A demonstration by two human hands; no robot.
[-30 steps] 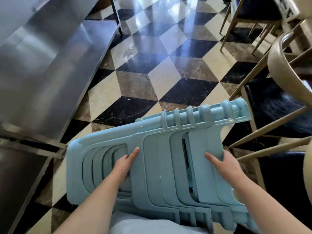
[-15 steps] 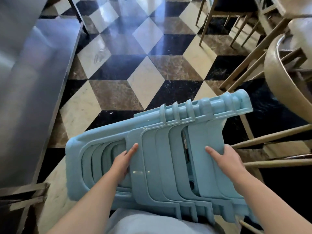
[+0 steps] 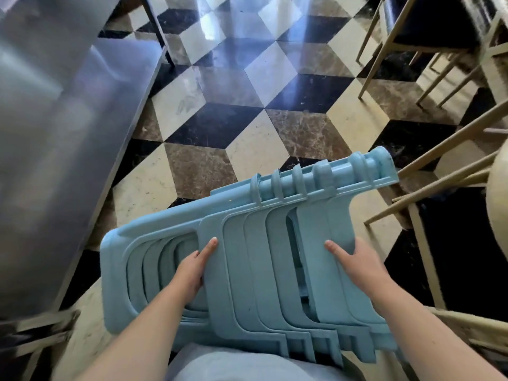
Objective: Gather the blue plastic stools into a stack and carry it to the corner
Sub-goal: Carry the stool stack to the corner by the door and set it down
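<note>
Since the earlier frame the person has walked forward: the steel table (image 3: 55,149) has slid further back along the left, and the wooden chairs (image 3: 428,171) on the right sit closer to the stack's far end. The grip itself is unchanged.

Head view: a stack of blue plastic stools (image 3: 247,257), nested together and tipped on its side, is carried in front of the person's waist, above the black, cream and brown tiled floor (image 3: 258,105). Seats face left of the stack, legs point right. The left hand (image 3: 192,270) curls around an edge near the seat end, fingers tucked into the leg opening, thumb lying on top. The right hand (image 3: 357,265) is wrapped over the outer leg panel near the leg end, thumb pressed flat on the plastic. Both bare forearms reach in from below the stack.
</note>
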